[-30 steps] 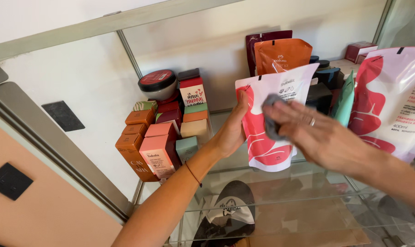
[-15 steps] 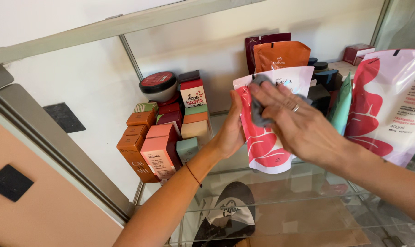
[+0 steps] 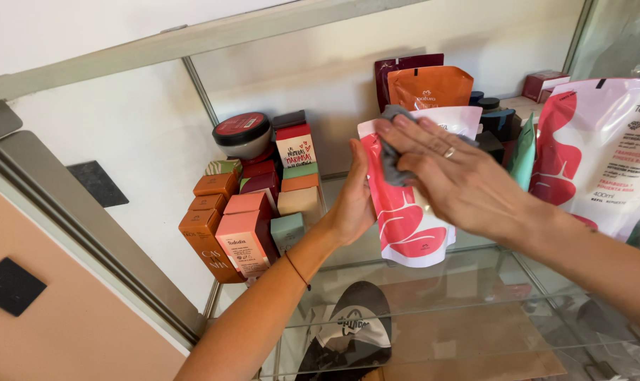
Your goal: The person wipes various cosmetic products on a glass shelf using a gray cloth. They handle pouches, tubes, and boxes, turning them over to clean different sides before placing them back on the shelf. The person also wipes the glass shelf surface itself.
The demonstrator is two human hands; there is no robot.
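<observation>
I am pressing my right hand (image 3: 454, 173) flat, fingers stretched and close together, against a grey cloth (image 3: 392, 152) that is lying on the front of a white and pink refill pouch (image 3: 408, 212). The hand is not closing around anything; the cloth is just being pinned under the fingers near the pouch's top. My left hand (image 3: 352, 197) is cupping the pouch's left edge, thumb and palm wrapped lightly around it, holding it upright above the glass shelf (image 3: 475, 275). I cannot tell whether the pouch is full or whether its bottom is touching the glass.

Just to the right, a larger white and pink pouch (image 3: 595, 148) is standing close to my right forearm, leaving little room on that side. Behind the held pouch an orange pouch (image 3: 429, 88) is leaning in front of a dark red pouch (image 3: 405, 63), with dark bottle caps (image 3: 489, 106) and a small red box (image 3: 546, 83) further back by the wall.

To the left, well apart from my left hand, a cluster of cartons is sitting: orange boxes (image 3: 207, 226), a pink box (image 3: 242, 236), a pale green box (image 3: 288, 229), and a white and red box (image 3: 297, 144) stacked higher. A round tub with a red lid (image 3: 242, 134) is resting at the back of them. Between the cartons and the pouch the glass is open. Below, through the glass, a black and white cap (image 3: 352, 331) is lying on a lower level.
</observation>
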